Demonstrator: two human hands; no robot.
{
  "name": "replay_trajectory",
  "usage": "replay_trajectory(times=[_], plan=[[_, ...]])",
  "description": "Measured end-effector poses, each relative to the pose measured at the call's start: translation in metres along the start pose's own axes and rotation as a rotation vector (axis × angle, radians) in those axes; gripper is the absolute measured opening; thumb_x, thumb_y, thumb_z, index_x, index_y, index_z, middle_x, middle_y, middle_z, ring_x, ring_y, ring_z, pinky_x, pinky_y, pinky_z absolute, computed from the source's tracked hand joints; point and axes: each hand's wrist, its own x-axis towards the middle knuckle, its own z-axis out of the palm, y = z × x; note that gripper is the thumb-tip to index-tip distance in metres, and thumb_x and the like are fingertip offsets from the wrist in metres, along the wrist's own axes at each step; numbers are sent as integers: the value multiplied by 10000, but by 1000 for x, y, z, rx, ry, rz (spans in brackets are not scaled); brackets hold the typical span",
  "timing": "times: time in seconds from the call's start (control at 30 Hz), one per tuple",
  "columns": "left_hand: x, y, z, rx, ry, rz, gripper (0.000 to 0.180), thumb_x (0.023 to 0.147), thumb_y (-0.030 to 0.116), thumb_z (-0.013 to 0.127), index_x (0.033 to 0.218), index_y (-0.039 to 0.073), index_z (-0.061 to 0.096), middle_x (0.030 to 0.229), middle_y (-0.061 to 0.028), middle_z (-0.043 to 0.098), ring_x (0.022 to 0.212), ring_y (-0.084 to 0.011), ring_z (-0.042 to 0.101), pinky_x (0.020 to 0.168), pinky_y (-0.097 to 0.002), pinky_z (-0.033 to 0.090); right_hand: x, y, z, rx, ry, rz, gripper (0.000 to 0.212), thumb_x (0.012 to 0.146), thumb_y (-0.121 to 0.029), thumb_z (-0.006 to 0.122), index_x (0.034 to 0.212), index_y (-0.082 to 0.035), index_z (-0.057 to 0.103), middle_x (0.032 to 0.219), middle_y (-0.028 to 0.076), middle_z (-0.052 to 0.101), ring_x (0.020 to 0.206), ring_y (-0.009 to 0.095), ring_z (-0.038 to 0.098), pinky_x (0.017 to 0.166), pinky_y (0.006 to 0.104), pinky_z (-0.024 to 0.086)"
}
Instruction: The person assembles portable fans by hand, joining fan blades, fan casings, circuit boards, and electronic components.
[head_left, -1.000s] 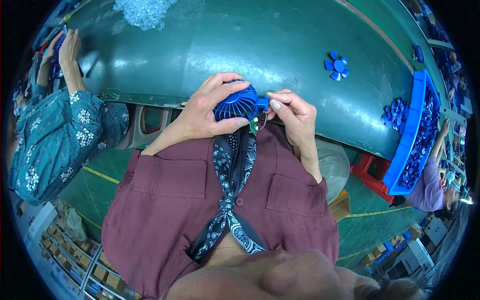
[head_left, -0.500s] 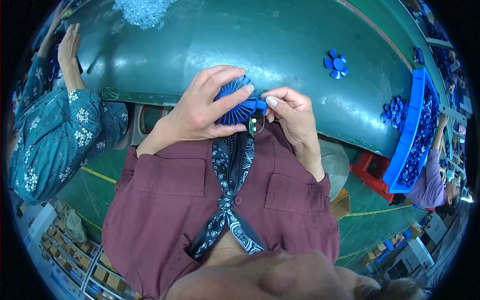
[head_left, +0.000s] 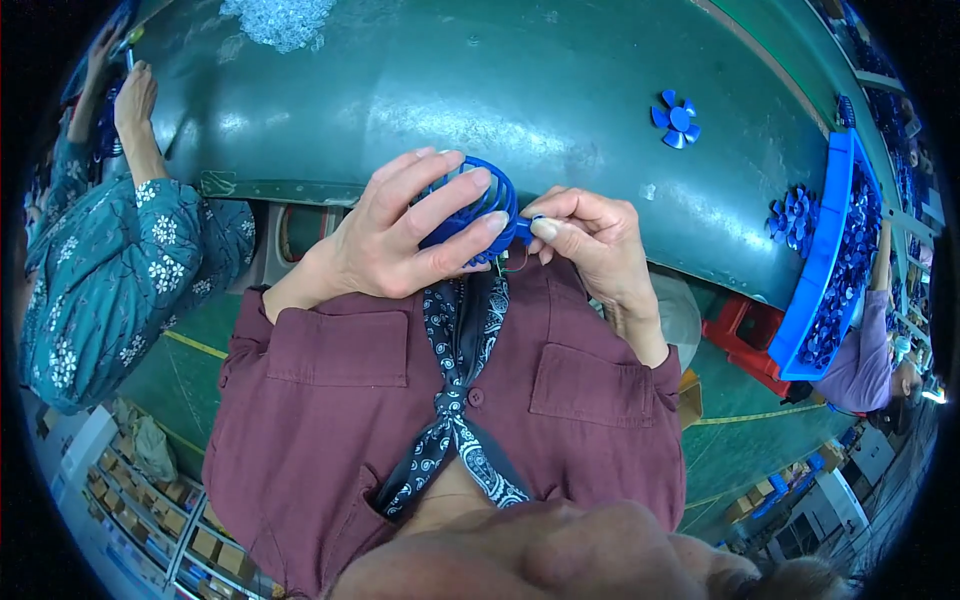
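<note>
My left hand [head_left: 395,230] is wrapped round a blue slatted fan housing [head_left: 502,180], held in front of my chest at the table's near edge. Its fingers lie across the round cage and hide much of it. At the housing's right side, my right hand [head_left: 600,235] is closed in a pinch on a small blue piece [head_left: 527,229], mostly covered by the thumb and fingertips. A thin wire [head_left: 516,266] loops below the housing.
Across the green table [head_left: 560,80] lie a blue fan blade [head_left: 677,118], a cluster of blue blades [head_left: 795,218] and a clear plastic pile [head_left: 285,20]. A blue bin [head_left: 806,310] of blue parts stands right, above a red stool [head_left: 748,340]. A co-worker [head_left: 130,270] sits left.
My left hand has turned the housing, so its open ribbed rim now shows at the top. My right hand has shifted slightly right and keeps its pinch at the housing's side.
</note>
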Motion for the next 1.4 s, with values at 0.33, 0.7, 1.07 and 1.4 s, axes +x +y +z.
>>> replay_trajectory(times=[0.33,0.7,1.07,1.4], plan=[[6,-8,3,12,15,47,395,783,253,702,1148,136,608,1230,-104,548,1119,-294,513,896,-432,489,-5,-9,10,23,102,-72,180,872,-47,635,1035,29,639,886,58,640,787,81,606,619,198,490],[4,-9,-3,59,-2,244,321,796,169,649,1114,137,617,1211,-86,555,1088,-290,535,915,-442,473,-8,-11,-3,-157,26,-34,121,868,-31,631,969,27,665,779,58,657,674,79,616,597,206,516],[-11,-4,13,-11,82,103,339,779,163,671,1114,147,619,1213,-106,554,1090,-293,530,909,-434,478,-12,-3,-1,-281,-41,-47,148,865,-45,634,988,30,665,753,52,656,674,74,618,608,211,523],[5,-35,24,-505,42,-654,576,722,185,722,1230,1,522,1243,-206,523,1121,-321,537,966,-383,413,7,-12,-29,-633,326,-385,155,800,-43,689,938,16,653,883,101,656,721,150,625,612,265,496]])
